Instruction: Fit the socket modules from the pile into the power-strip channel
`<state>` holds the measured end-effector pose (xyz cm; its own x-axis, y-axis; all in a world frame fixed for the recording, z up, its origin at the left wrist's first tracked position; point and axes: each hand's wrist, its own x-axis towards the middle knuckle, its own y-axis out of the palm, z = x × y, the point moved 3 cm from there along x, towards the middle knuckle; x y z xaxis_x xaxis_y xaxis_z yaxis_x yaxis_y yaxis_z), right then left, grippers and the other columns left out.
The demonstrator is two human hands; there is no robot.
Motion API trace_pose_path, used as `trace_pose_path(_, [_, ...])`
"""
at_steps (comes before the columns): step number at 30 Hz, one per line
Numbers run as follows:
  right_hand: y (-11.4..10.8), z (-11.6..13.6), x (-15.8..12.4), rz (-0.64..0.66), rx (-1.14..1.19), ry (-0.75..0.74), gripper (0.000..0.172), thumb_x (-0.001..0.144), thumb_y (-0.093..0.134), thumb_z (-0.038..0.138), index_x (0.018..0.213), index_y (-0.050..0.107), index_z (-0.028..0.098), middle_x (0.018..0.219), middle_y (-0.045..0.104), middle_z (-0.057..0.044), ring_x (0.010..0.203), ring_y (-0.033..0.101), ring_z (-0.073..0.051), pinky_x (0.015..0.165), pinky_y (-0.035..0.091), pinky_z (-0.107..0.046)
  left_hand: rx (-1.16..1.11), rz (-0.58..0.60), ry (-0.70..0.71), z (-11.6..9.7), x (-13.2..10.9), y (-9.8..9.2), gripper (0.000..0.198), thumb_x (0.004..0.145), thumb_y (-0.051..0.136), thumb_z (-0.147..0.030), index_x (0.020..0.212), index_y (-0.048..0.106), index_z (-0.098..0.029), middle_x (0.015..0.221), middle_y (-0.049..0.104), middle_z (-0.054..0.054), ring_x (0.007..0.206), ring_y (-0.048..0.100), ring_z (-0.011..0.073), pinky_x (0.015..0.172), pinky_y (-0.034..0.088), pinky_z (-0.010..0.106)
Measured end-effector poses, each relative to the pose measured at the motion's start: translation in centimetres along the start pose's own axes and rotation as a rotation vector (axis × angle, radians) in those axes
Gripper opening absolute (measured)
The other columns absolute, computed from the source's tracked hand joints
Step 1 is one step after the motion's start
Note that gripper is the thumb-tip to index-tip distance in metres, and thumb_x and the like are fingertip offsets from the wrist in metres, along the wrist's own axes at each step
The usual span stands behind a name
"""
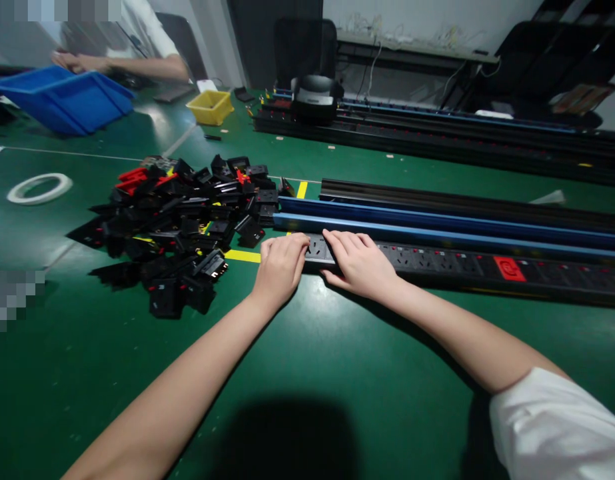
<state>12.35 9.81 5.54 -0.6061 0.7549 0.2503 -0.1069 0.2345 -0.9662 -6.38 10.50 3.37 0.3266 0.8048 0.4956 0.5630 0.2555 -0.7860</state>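
Note:
A long black socket strip [442, 261] with one red socket [510, 269] lies on the green table. My left hand [283, 263] is closed around the strip's left end, its fingers bent together over the edge. Just to the right, my right hand [360, 261] rests across the strip, fingers over its top and thumb apart at the near side. One socket face shows between the two hands. Behind the strip run blue rails [387, 225] and a black rail [412, 199]. A heap of black socket modules [187, 220], a few of them red, lies left of my left hand.
A roll of white tape [40, 189] lies at the left. Farther back are a blue bin [82, 100], a yellow bin [210, 108] and more long strips [412, 137]. Another person's forearm [147, 68] is behind the blue bin. Yellow tape [242, 256] marks the table [297, 360].

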Motion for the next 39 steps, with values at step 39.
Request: trace_pose_path(39, [-0.3,0.1,-0.1,0.019,-0.073,-0.182,0.056,0.107,0.045,0.034,0.162,0.036,0.032,0.168,0.036,0.000,0.134,0.050,-0.042,0.095,0.045,-0.054,-0.318,-0.202,-0.354,2.8,-0.2,-1.7,0.033,0.105,0.040,-0.036,0.089,0.065,-0.022,0.095,0.070,0.005,0.096,0.062,0.0210,0.090,0.047,0.035])
